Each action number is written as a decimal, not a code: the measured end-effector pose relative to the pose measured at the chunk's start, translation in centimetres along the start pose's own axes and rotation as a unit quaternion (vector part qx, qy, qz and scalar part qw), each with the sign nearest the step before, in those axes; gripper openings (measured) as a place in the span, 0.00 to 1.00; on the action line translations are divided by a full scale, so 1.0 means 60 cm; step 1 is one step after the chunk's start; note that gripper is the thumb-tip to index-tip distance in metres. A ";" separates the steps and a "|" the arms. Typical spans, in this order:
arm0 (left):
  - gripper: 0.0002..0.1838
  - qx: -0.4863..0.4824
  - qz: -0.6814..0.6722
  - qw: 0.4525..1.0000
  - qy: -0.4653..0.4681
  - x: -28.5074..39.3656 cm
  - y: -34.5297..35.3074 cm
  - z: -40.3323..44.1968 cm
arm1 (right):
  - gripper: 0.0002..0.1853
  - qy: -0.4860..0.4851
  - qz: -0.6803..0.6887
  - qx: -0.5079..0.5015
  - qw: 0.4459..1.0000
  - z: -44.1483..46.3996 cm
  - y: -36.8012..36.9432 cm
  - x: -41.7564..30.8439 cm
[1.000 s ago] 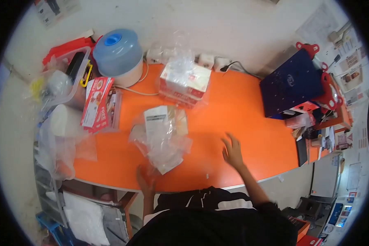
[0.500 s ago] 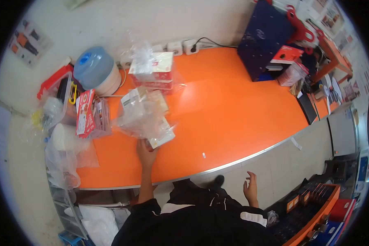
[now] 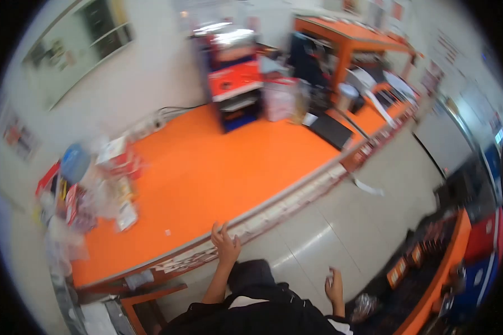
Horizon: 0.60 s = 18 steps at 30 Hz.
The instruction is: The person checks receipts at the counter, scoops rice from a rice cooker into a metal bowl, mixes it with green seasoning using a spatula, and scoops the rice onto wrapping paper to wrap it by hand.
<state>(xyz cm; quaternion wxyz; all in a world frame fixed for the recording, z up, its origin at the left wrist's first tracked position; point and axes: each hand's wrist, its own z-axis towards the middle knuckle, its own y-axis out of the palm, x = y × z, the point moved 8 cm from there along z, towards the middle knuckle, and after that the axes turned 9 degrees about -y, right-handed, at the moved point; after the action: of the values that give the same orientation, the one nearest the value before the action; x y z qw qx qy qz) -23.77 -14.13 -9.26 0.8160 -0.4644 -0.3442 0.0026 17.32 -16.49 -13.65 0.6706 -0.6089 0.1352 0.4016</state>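
Worktable (image 3: 207,167) with a bright orange top runs diagonally across the head view, from lower left to upper right, with the wearer standing along its near side. The left hand (image 3: 226,243) is raised at the table's pale front edging (image 3: 285,200), fingers spread and slightly bent, gripping nothing; whether a fingertip brushes the edging cannot be told. The right hand (image 3: 334,287) hangs over the tiled floor (image 3: 313,234), loosely open, likewise holding nothing. As a judgement, this posture works best with the left fingers relaxed and just off the edging, and the right arm kept near the body, away from the orange-rimmed crate (image 3: 461,240) at lower right. The tabletop looks smooth, flat and slightly glossy, and a small white scrap (image 3: 167,232) lies on it near the front edging, left of the left hand. At its left end, a crumpled clear plastic bag (image 3: 103,198) sits beside a red-and-white box (image 3: 117,156). Toward the far end, a black folder-like item (image 3: 331,132) lies flat near the edge. Motion blur hides any printing on the box.
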 end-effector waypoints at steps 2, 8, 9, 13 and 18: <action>0.32 -0.081 -0.019 0.994 0.072 0.119 0.057 -0.028 | 0.21 0.019 0.054 0.025 0.998 0.080 -0.095 0.015; 0.26 -0.206 0.052 0.960 0.181 0.285 0.269 -0.097 | 0.14 0.100 0.100 0.144 0.979 0.253 -0.370 0.309; 0.26 -0.218 0.046 0.954 0.202 0.319 0.311 -0.106 | 0.14 0.126 0.116 0.156 0.973 0.265 -0.405 0.375; 0.24 -0.301 0.043 0.923 0.235 0.504 0.508 -0.075 | 0.14 0.201 0.042 0.149 0.967 0.244 -0.522 0.655; 0.21 -0.313 -0.105 0.879 0.345 0.945 0.772 -0.003 | 0.17 0.468 -0.121 0.215 0.848 -0.031 -0.541 0.937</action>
<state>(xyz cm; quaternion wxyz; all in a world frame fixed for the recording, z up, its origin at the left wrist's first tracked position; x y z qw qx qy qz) 34.19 30.44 -12.82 0.6905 -0.6284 -0.0706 -0.3512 76.76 4.88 -28.74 0.6851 -0.5767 0.4416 -0.0547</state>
